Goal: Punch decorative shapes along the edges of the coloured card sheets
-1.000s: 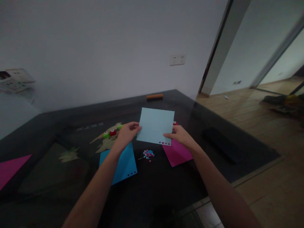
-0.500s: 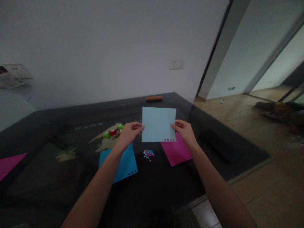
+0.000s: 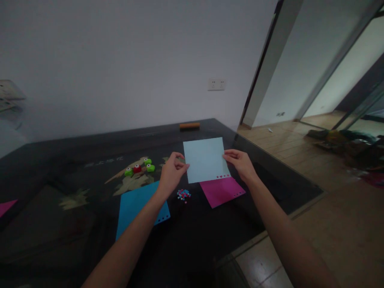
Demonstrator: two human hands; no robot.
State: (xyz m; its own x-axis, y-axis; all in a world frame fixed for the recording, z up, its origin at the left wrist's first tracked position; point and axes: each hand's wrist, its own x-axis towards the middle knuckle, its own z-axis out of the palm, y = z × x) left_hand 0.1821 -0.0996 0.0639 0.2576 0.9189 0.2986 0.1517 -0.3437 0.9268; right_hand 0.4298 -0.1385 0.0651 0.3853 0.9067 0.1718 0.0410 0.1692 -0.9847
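Observation:
Between my two hands a pale blue square sheet of paper [image 3: 206,160] is held up above the dark table. My left hand [image 3: 173,172] pinches its left edge, and my right hand [image 3: 240,161] grips the right edge. Several small punched shapes, a heart among them, run along its lower right border. Behind and below it lies a pink sheet [image 3: 222,193], partly covered, with holes at its corner. A blue sheet [image 3: 138,204] with similar holes rests under my left forearm. A small pile of tiny coloured paper cutouts [image 3: 183,195] sits between the two sheets.
Several green and red craft punches with eye-like tops [image 3: 137,169] lie left of my left hand. An orange-brown roll [image 3: 189,126] is near the table's far edge by the wall. Another pink sheet [image 3: 6,207] shows at far left. The black table [image 3: 192,248] ends at right above the tiled floor.
The pale blue sheet has tilted, its right side turning slightly, and shifted right with both hands. The camera view has turned a little to the right. Both hands keep their grip.

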